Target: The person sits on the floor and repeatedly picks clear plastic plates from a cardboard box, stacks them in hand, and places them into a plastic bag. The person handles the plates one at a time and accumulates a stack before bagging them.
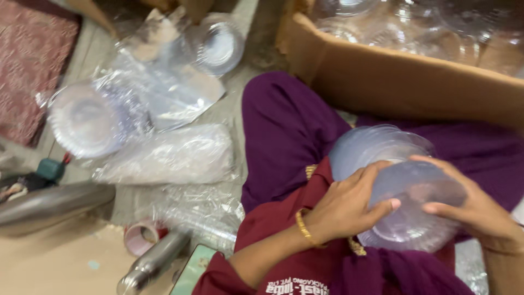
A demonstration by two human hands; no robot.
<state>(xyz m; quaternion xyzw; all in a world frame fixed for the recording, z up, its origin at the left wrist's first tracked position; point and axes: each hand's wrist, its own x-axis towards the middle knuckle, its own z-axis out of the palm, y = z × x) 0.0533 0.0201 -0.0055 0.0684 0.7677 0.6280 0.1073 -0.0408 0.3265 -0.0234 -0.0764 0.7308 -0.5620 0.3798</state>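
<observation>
The person sits on the floor [240,117] with a stack of clear plastic bowls [401,188] resting in the lap, above purple trousers [284,125]. The left hand [349,205] lies on the near left side of the stack, its fingers curled over the top bowl and the thumb stretched along the rim, so the hand grips the stack rather than lying flat. A gold bangle [304,229] circles that wrist. The right hand [472,205] holds the opposite side, with the fingers spread over the upper edge and the thumb pressed against the front of the bowl. The stack sits between the two hands, touching both.

Behind the lap stands a cardboard box [393,76] filled with more clear bowls. To the left on the floor lie a wrapped pack of plates [90,117], a loose sheet of plastic wrap [169,93], a bagged bundle [169,155] and a single clear bowl [215,43]. Near the lower left are two steel bottles [52,205], a roll of tape [143,236] and a phone [194,270]. A red patterned mat [30,60] lies at the far left.
</observation>
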